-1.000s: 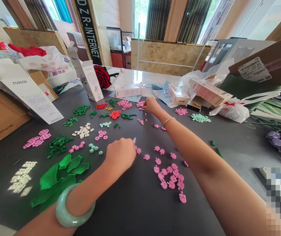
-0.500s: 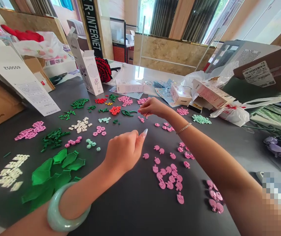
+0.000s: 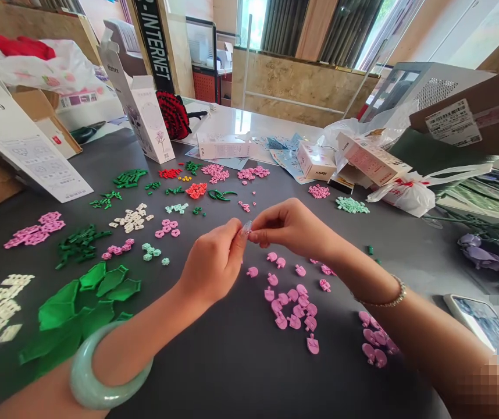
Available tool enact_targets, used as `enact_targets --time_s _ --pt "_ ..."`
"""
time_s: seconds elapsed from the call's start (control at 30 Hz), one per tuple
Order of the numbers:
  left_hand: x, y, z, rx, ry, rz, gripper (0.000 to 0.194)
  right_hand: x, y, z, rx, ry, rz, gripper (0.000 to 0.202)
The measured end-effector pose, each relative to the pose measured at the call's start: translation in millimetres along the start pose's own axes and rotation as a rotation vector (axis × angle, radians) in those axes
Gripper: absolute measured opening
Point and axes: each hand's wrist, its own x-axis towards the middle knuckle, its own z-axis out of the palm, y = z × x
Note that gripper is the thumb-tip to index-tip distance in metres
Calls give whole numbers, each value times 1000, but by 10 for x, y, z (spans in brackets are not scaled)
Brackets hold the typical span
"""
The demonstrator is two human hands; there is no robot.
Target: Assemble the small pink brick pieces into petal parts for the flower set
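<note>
My left hand [image 3: 214, 259] is closed, thumb pressed to the fingers, above the middle of the dark table [image 3: 214, 372]. Against its thumb tip, my right hand [image 3: 291, 230] meets it in a pinch. Whatever lies between the fingertips is hidden or too small to name. Below my right hand lie several loose pink petal-shaped pieces [image 3: 293, 320]. More pink pieces [image 3: 375, 343] sit beside my right forearm. Just beyond the hands is a little group of small pink pieces [image 3: 244, 206].
Large green leaf pieces [image 3: 60, 305] and cream pieces [image 3: 3, 308] lie at the left. White boxes [image 3: 145, 119] stand toward the back left. A pink-and-white box [image 3: 374, 157] and a tied plastic bag [image 3: 406, 195] are at the back right. A phone [image 3: 474, 317] rests at the right.
My right hand has come back from the pink piles at the far side and now meets my left hand. My left hand has barely moved. The whole view has shifted slightly.
</note>
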Motion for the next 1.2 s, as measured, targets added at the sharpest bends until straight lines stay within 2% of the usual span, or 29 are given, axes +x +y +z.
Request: enact_targets --time_s 0.1,0.3,0.4,0.5,0.57,0.93,1.2 --pt "-13 13 2 -112 -31 69 33 -115 -14 3 -35 32 12 13" --pt "-76 87 18 -218 -26 44 35 -254 -24 -198 -121 191 -20 15" --pt "-81 84 37 -314 -68 -6 35 -263 -42 -181 -186 143 -28 16" --pt "-69 67 44 -369 -107 -32 37 -250 -58 -77 -211 44 -40 14" --pt "-63 66 40 -373 -136 -39 38 -247 -62 -15 -195 22 -48 12" --pt "-81 85 43 -523 -192 -161 40 -297 -94 74 -217 113 10 7" --pt "-68 115 51 -562 -173 -296 44 -299 -68 63 -174 171 -31 8"
